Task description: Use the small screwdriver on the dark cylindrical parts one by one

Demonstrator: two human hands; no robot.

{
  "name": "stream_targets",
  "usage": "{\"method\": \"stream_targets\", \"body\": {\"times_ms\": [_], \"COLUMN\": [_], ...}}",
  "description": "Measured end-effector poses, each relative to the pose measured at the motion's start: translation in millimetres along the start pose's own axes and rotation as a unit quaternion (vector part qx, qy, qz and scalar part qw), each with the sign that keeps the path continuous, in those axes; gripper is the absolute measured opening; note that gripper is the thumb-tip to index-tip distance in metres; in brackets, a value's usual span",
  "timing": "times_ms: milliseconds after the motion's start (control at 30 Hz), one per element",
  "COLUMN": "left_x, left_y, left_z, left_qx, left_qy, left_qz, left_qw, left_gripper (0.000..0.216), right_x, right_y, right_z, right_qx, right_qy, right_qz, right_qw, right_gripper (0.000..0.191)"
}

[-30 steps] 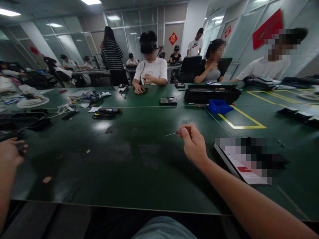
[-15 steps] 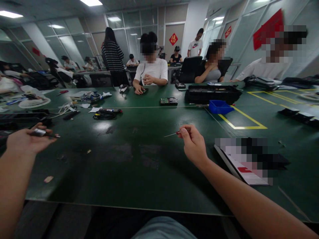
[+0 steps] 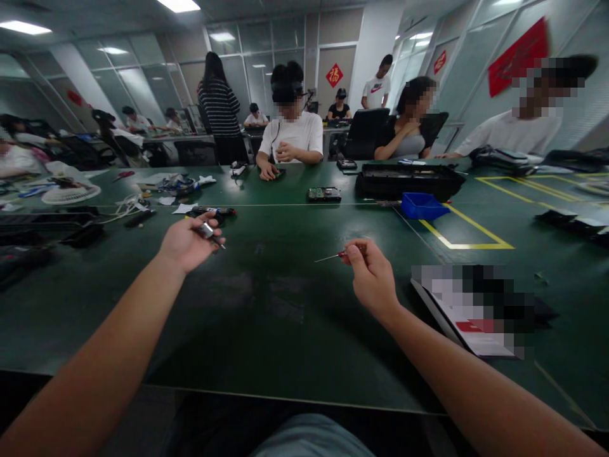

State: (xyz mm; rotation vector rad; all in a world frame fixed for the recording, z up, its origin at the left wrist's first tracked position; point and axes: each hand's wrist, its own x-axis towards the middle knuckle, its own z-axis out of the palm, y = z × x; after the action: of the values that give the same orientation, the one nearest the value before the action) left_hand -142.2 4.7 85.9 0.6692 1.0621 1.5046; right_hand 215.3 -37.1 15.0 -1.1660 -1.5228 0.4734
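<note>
My left hand [image 3: 188, 243] is palm up above the left-centre of the green table. Its fingers curl around a small silver-and-black cylindrical piece [image 3: 206, 230] with a thin tip pointing right; its exact kind is unclear. To the right, my right hand [image 3: 373, 273] grips a small screwdriver [image 3: 328, 258] by its red handle. The thin metal shaft points left, towards the other hand. The two hands are apart, and neither tool touches the table.
Beyond my left hand lies a coil of black cable [image 3: 202, 216]. Farther off are a circuit board in a black case [image 3: 324, 194], a blue bin [image 3: 423, 205] and a long black tray [image 3: 409, 181]. A white box [image 3: 459, 317] is right of my right forearm. A person sits opposite.
My left hand has moved right, from the far left edge towards the middle, carrying the cylindrical piece. My right hand with the screwdriver has stayed nearly still.
</note>
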Motion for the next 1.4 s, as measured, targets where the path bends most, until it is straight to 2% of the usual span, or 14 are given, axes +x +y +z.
{"method": "stream_targets", "body": {"times_ms": [267,333,433,500,633,767,867,1067,1233,1400], "left_x": [-9,-15,-23,-28,-30,-23,-16,-14,-17,-18], "left_y": [-61,-79,-108,-125,-144,-148,-149,-150,-149,-148], "left_z": [84,98,109,109,99,88,83,82,83,83], "left_qx": [0.037,0.065,0.176,0.284,0.472,0.524,0.52,0.518,0.528,0.524], "left_qy": [-0.095,-0.11,-0.133,-0.165,-0.198,-0.227,-0.242,-0.221,-0.228,-0.235], "left_qz": [-0.069,-0.036,0.087,0.143,0.189,0.226,0.267,0.283,0.301,0.301], "left_qw": [0.992,0.991,0.971,0.933,0.838,0.789,0.775,0.777,0.761,0.762], "left_gripper": [0.035,0.034,0.031,0.032,0.051,0.031,0.025,0.036,0.035,0.036], "right_x": [0,0,1,0,0,1,1,-2,-2,-1], "right_y": [-2,-2,-3,-3,-4,-5,-5,-2,-4,-4], "right_z": [-1,-1,0,0,0,-1,-1,1,3,2], "right_qx": [-0.001,-0.003,-0.003,-0.008,-0.026,-0.041,-0.033,0.043,0.018,-0.001], "right_qy": [-0.002,-0.007,-0.02,-0.03,-0.052,-0.053,-0.038,-0.002,-0.027,-0.005], "right_qz": [-0.004,-0.003,0.005,0.005,-0.004,-0.009,-0.009,-0.004,-0.003,-0.009], "right_qw": [1.0,1.0,1.0,1.0,0.998,0.998,0.999,0.999,0.999,1.0], "right_gripper": [0.023,0.022,0.022,0.022,0.021,0.02,0.022,0.019,0.019,0.019]}}
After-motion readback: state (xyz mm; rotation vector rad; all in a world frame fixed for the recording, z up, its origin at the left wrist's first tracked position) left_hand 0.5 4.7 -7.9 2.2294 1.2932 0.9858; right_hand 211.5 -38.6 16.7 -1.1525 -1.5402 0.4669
